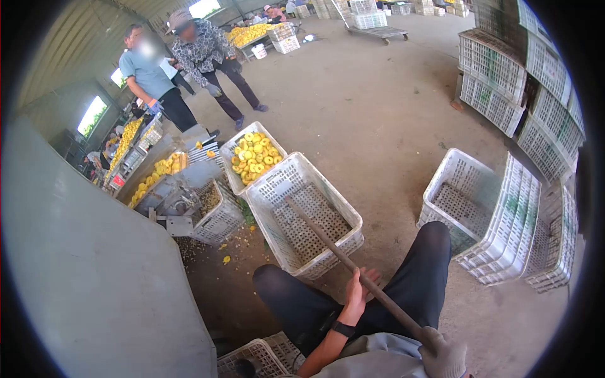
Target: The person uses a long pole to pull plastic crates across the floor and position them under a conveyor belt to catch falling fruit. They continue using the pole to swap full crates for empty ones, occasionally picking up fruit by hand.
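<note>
A long wooden pole (pixel 331 246) slants across my lap, its far end over an openwork plastic crate (pixel 351 222) in front of my knees. My left hand (pixel 358 291), bare with a dark band at the wrist, holds the pole loosely partway along, thumb on one side and fingers reaching past the other. Near my body, my right hand (pixel 444 354), in a pale glove, is closed round the pole's near end. Beyond the front crate stands a second crate (pixel 277 142) filled with yellow, ring-shaped cut pieces (pixel 254 156).
At left, a grey panel (pixel 101 252) stands beside a machine (pixel 179 195) with yellow pieces and a crate (pixel 220 217) of small bits. Stacked crates (pixel 504 227) stand at right. Two people (pixel 148 72) stand ahead. Another crate (pixel 252 359) is by my left side.
</note>
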`<state>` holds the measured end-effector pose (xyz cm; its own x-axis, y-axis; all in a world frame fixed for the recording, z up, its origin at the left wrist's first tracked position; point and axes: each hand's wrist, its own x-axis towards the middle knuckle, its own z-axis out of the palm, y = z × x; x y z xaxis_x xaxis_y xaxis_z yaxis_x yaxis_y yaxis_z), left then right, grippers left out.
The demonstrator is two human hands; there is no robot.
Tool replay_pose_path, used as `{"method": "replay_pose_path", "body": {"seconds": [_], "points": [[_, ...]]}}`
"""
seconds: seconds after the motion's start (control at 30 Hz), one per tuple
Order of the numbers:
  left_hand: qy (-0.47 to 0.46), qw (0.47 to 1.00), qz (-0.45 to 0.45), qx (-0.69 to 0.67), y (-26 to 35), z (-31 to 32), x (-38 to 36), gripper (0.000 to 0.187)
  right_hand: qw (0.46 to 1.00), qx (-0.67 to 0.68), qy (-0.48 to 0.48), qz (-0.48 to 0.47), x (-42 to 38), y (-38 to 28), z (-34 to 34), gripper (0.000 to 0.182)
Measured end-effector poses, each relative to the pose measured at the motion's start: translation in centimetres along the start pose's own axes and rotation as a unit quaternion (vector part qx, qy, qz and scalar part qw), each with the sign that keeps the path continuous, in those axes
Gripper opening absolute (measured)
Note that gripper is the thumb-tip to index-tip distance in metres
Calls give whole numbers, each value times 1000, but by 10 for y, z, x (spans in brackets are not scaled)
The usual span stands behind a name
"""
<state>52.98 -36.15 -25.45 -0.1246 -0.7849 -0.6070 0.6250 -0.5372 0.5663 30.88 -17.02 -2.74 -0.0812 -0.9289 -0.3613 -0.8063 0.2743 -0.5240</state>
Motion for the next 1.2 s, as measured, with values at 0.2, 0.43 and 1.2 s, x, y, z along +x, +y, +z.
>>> {"method": "replay_pose_path", "body": {"seconds": [0.2,0.43,1.2], "points": [[86,991,49,-95,-24,29,9,39,999,-3,3,-38,9,-1,2,50],[76,984,98,-129,-25,37,14,39,998,-48,-7,-37,13,18,15,50],[114,977,143,-108,83,51,96,46,993,-81,32,-81,139,-99,-10,48]]}}
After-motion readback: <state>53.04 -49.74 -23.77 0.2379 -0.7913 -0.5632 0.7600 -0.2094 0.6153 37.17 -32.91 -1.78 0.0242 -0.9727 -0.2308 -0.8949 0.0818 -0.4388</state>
